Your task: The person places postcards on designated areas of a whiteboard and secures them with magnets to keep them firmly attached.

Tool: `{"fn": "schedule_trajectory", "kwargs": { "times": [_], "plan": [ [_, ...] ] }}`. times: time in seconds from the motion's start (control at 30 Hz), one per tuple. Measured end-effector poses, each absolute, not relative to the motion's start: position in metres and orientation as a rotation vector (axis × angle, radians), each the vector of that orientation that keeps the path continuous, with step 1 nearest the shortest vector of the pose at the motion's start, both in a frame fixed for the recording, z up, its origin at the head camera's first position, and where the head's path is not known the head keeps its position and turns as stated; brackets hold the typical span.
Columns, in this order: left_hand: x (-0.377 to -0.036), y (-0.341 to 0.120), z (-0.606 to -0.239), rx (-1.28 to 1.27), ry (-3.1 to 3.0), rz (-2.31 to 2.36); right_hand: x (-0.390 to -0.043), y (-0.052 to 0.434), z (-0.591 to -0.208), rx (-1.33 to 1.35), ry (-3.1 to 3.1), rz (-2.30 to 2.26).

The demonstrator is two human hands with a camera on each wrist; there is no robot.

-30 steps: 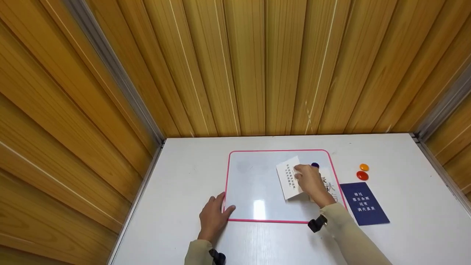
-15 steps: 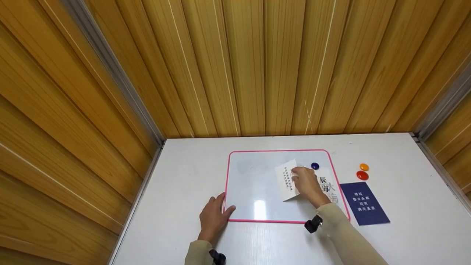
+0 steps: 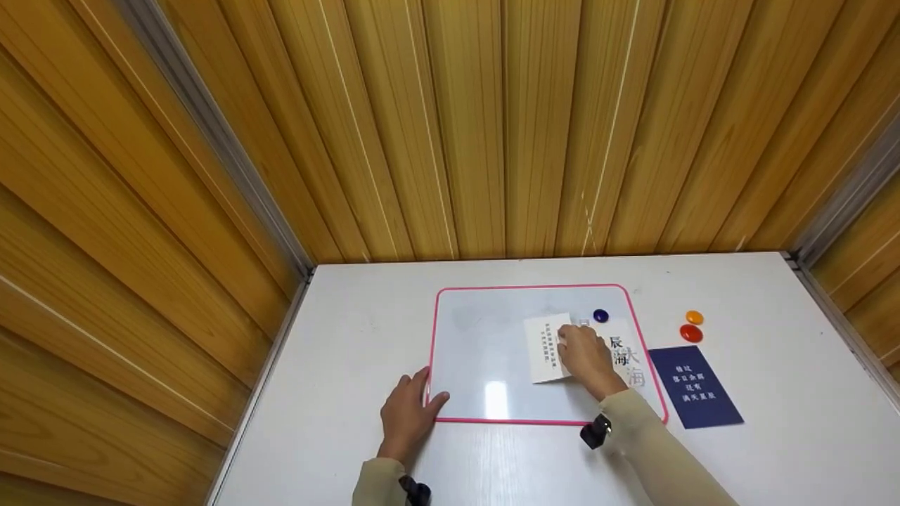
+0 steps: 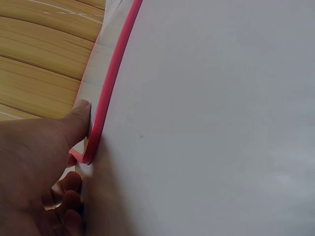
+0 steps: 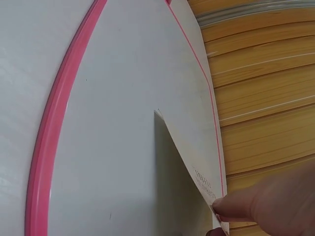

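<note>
A pink-rimmed whiteboard [image 3: 478, 337] lies flat on the white table. My left hand [image 3: 408, 416] holds its near left corner; in the left wrist view the thumb [image 4: 78, 115] rests on the board's top and the other fingers curl at its edge. My right hand [image 3: 587, 355] pinches a white printed card [image 3: 543, 351] by its right side, above the board's right half. The right wrist view shows this card [image 5: 184, 155] tilted, one corner near the board surface and a shadow under it. Right of that hand, another pale card [image 3: 634, 351] with large characters lies on the board, partly hidden.
A dark blue round magnet [image 3: 601, 315] sits at the board's upper right. Off the board to the right are an orange disc [image 3: 695, 318], a red disc [image 3: 691, 333] and a navy card [image 3: 696, 386] with white characters. Wood-look panels [image 3: 464, 126] stand behind the table.
My right hand has moved slightly left and nearer with the card, which has turned more upright in view. The blue magnet and the other card's characters have come into fuller view. My left hand stays put.
</note>
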State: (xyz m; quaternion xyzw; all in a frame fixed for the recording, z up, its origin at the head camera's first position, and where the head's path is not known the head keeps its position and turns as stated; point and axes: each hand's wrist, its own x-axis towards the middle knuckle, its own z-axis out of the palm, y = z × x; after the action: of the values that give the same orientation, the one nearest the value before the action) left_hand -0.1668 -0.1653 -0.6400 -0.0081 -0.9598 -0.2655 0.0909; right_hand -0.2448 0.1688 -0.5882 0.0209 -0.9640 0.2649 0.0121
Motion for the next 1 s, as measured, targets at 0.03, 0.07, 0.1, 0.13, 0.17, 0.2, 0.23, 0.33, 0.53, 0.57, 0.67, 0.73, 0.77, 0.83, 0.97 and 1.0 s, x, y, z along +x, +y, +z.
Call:
{"fn": "schedule_trajectory", "kwargs": {
  "times": [0.03,0.07,0.1,0.13,0.17,0.2,0.23,0.33,0.53,0.57,0.67,0.73,0.77,0.83,0.97,1.0],
  "plan": [
    [-0.1669,-0.1653,-0.6401,-0.021,-2.855,-0.785,-0.2447,0.1688,-0.5888,0.064,-3.005,0.820],
    [-0.1669,-0.1652,-0.6399,-0.019,-2.857,-0.780,-0.2445,0.1687,-0.5892,0.064,-3.006,0.812],
    [-0.1670,-0.1652,-0.6401,-0.018,-2.857,-0.773,-0.2444,0.1684,-0.5895,0.062,-3.007,0.805],
    [-0.1670,-0.1651,-0.6401,-0.018,-2.856,-0.768,-0.2445,0.1682,-0.5898,0.062,-3.006,0.800],
    [-0.1671,-0.1650,-0.6400,-0.021,-2.854,-0.760,-0.2446,0.1680,-0.5902,0.062,-3.007,0.798],
    [-0.1672,-0.1650,-0.6401,-0.027,-2.849,-0.751,-0.2447,0.1678,-0.5906,0.064,-3.008,0.794],
    [-0.1674,-0.1651,-0.6403,-0.027,-2.850,-0.745,-0.2447,0.1675,-0.5908,0.065,-3.007,0.789],
    [-0.1676,-0.1650,-0.6407,-0.035,-2.844,-0.738,-0.2448,0.1672,-0.5924,0.066,-3.011,0.780],
    [-0.1671,-0.1645,-0.6400,-0.018,-2.858,-0.756,-0.2453,0.1670,-0.5948,0.083,-3.011,0.779],
    [-0.1671,-0.1643,-0.6399,-0.012,-2.861,-0.759,-0.2455,0.1668,-0.5949,0.081,-3.015,0.781],
    [-0.1669,-0.1639,-0.6390,-0.007,-2.861,-0.765,-0.2461,0.1661,-0.5959,0.073,-3.028,0.777],
    [-0.1671,-0.1641,-0.6392,-0.004,-2.862,-0.765,-0.2463,0.1658,-0.5969,0.063,-3.030,0.773],
    [-0.1672,-0.1642,-0.6393,-0.001,-2.863,-0.764,-0.2462,0.1654,-0.5970,0.059,-3.031,0.770],
    [-0.1676,-0.1644,-0.6396,0.003,-2.865,-0.765,-0.2463,0.1650,-0.5975,0.048,-3.034,0.764],
    [-0.1682,-0.1645,-0.6405,0.008,-2.870,-0.762,-0.2460,0.1640,-0.5977,0.022,-3.048,0.748],
    [-0.1682,-0.1646,-0.6407,0.001,-2.867,-0.758,-0.2461,0.1638,-0.5983,0.017,-3.048,0.743]
  ]
}}
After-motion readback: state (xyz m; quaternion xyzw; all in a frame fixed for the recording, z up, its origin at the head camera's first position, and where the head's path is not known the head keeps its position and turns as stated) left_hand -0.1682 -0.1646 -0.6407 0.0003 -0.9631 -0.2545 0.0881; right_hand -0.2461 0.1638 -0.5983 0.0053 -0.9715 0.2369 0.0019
